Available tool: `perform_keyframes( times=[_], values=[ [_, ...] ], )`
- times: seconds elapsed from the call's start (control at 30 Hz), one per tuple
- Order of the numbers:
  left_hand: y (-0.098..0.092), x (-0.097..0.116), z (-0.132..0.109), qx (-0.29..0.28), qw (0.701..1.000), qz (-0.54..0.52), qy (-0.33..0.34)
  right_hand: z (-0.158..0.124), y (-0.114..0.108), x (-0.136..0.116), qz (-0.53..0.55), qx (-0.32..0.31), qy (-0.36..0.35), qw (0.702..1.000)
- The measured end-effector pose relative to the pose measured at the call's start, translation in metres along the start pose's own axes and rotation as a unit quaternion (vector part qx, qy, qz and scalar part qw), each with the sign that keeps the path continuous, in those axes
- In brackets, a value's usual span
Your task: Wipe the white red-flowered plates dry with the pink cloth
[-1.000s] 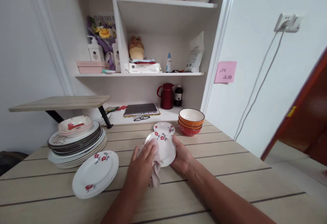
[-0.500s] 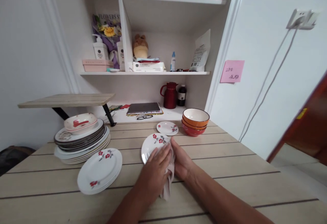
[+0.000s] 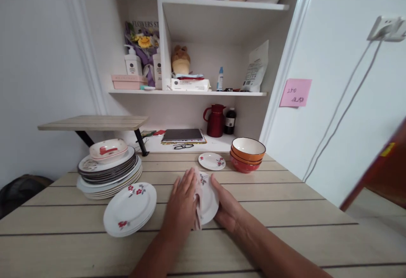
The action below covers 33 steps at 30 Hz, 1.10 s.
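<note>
My right hand (image 3: 226, 206) grips the right edge of a small white plate with red flowers (image 3: 208, 200), held just above the wooden table (image 3: 285, 210). My left hand (image 3: 182, 204) presses a pale pink cloth (image 3: 198, 204) flat against the plate's face, covering its left half. A similar small flowered plate (image 3: 212, 161) lies on the table behind them.
A stack of white flowered plates (image 3: 130, 208) sits to the left. Behind it stands a taller pile of mixed plates (image 3: 109, 176) topped by a shallow dish. Stacked orange and red bowls (image 3: 248, 154) stand at the right. Shelves with bottles and a red jug (image 3: 215, 120) rise behind.
The left hand with the cloth has slid from the plate's right side back over its left half. The view has shifted, so everything sits slightly further right.
</note>
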<state>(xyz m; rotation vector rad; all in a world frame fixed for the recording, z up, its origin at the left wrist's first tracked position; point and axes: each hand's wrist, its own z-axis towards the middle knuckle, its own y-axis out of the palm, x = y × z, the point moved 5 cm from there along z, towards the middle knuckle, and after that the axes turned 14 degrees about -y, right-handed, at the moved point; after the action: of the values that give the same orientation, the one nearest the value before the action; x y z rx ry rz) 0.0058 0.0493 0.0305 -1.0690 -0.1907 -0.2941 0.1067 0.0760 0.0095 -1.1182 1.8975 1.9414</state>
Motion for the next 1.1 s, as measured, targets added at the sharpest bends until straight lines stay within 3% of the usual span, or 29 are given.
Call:
perform_keyframes(
  times=[0.17,0.3,0.5,0.63,0.77,0.9,1.1],
  values=[
    [0.013,0.029,-0.010,-0.089,0.989,-0.031,0.113,0.004,-0.006,-0.004,0.023,0.030,0.004,0.999],
    [0.015,0.034,-0.015,-0.116,0.985,-0.006,0.126,0.014,-0.018,-0.020,0.029,0.007,-0.018,0.999],
    [0.001,0.005,-0.007,-0.035,0.999,0.017,0.025,0.019,-0.029,-0.038,0.052,0.024,-0.050,0.997],
    [-0.008,-0.005,-0.001,0.016,1.000,0.005,-0.013,0.011,-0.016,-0.021,0.033,0.004,-0.028,0.999],
    [-0.005,-0.006,0.002,0.020,0.999,-0.011,-0.026,0.004,-0.007,-0.005,-0.029,0.014,-0.021,0.999],
    [0.004,0.012,-0.003,-0.037,0.997,-0.037,0.053,0.005,-0.004,-0.006,-0.004,0.016,-0.031,0.999],
    [0.008,0.038,-0.019,-0.114,0.981,-0.032,0.152,0.009,-0.016,-0.012,-0.003,0.024,0.029,0.999]
  ],
)
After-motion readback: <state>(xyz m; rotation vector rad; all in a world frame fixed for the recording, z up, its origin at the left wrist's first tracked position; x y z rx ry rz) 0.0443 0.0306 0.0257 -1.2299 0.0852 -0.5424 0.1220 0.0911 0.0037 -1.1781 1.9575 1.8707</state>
